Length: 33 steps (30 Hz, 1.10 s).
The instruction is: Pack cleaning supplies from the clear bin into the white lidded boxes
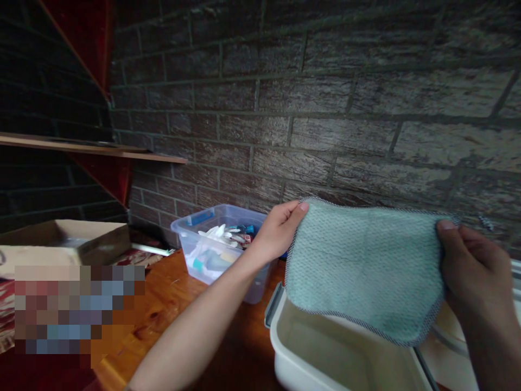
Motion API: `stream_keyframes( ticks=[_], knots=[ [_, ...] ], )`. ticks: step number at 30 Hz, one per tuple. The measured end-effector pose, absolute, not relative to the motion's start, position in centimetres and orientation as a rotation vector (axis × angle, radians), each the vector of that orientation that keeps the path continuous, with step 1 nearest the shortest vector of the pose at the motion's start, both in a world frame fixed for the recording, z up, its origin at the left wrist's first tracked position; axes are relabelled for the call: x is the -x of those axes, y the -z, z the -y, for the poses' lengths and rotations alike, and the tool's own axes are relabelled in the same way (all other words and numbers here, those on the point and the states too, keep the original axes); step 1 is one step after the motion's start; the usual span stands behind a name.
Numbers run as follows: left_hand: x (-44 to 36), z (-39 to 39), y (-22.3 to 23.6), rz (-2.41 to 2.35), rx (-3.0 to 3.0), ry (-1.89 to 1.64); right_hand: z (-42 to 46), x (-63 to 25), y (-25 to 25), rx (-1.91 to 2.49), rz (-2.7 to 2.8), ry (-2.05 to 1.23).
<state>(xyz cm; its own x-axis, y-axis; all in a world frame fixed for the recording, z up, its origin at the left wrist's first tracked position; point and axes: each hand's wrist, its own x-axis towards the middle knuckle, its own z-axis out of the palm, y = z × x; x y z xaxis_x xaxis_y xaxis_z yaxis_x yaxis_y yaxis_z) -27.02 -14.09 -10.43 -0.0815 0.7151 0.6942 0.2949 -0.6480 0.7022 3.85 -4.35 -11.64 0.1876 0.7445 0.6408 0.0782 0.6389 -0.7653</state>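
Observation:
A pale green cleaning cloth with a dark striped edge hangs spread out between my two hands. My left hand pinches its upper left corner between thumb and fingers. At the upper right corner, my right hand is closed on the cloth the same way. Below the cloth stands a white plastic bin with a grey side clip, and the cloth covers part of its far rim. The part of the bin's inside that shows holds nothing I can make out.
Left of the bin, a clear plastic box with several white and blue items stands on the wooden table. A cardboard box lies at far left under a wooden shelf. A dark brick wall rises behind.

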Motion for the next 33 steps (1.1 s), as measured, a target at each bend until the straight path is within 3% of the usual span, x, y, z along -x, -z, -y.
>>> stream_keyframes(
  ticks=[11,25,33],
  knots=[
    [27.3,14.2,10.3,-1.264,-1.786,-1.669,4.1,-3.7,11.2,0.684,1.36,-0.554],
    [24.6,13.6,12.7,-1.139,-1.977,-1.051,6.3,-2.0,10.8,0.479,1.735,-1.069],
    [21.0,14.5,12.7,-1.086,-2.016,-1.053,7.2,-1.2,11.1,0.38,1.915,-1.293]
  ],
)
